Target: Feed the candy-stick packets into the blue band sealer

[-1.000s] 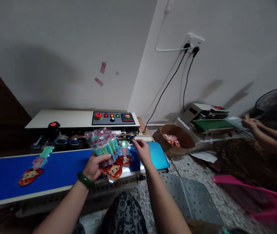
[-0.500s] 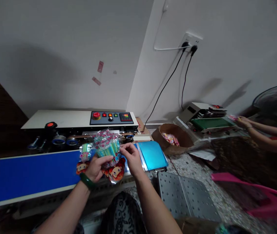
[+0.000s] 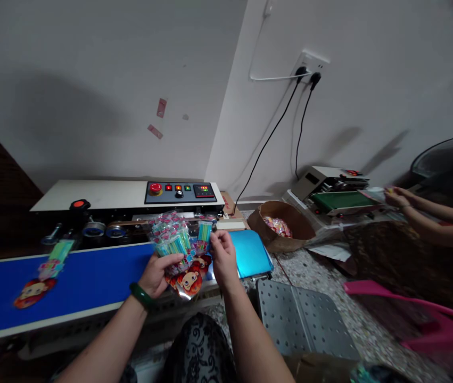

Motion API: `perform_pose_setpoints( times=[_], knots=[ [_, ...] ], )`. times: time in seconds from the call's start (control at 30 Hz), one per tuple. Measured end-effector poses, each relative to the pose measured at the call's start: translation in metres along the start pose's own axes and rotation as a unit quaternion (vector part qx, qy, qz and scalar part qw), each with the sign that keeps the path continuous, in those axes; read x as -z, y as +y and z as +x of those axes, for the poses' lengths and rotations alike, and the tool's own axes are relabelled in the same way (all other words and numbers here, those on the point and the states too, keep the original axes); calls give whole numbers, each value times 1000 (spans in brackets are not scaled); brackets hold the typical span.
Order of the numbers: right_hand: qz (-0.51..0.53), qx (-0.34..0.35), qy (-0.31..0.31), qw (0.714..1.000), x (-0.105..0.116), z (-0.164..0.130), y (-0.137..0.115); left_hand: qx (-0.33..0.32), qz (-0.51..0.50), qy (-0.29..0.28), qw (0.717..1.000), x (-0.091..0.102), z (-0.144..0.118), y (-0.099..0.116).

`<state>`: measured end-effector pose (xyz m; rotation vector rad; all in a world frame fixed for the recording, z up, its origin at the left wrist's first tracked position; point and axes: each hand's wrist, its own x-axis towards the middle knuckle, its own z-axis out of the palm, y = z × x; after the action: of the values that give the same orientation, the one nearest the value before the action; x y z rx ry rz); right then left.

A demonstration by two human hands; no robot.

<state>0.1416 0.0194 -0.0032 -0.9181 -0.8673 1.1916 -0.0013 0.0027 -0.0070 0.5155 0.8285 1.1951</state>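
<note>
Packet (image 3: 203, 242) pinched in right hand (image 3: 223, 259) fingers, bundle (image 3: 172, 242) gripped by left hand (image 3: 157, 274)

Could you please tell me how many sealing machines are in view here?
2. The near sealer stands behind the blue belt, just beyond both hands; the far sealer sits by the right wall, near another person's hand. None seems hidden.

Two sealing machines – one white with a blue belt (image 3: 90, 276), one smaller with a green belt (image 3: 340, 201). One packet (image 3: 40, 274) on the blue belt, one bunch of packets (image 3: 172, 242) in hand, two plugs (image 3: 307, 76) in the socket.
</note>
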Motion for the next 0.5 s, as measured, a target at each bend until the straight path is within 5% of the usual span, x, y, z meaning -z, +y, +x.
perform_pose_setpoints(
  times=[0.17, 0.3, 0.5],
  knots=[
    [0, -68, -28, 997, 4, 3, 2, 11, 10, -12, 1000, 1, 5, -6],
    [-64, -74, 131, 987, 34, 4, -8, 8, -32, -12, 999, -4, 2, -9],
    [-210, -250, 223, 918, 88, 48, 1, -30, -49, 12, 998, 1, 14, -6]
  ],
)
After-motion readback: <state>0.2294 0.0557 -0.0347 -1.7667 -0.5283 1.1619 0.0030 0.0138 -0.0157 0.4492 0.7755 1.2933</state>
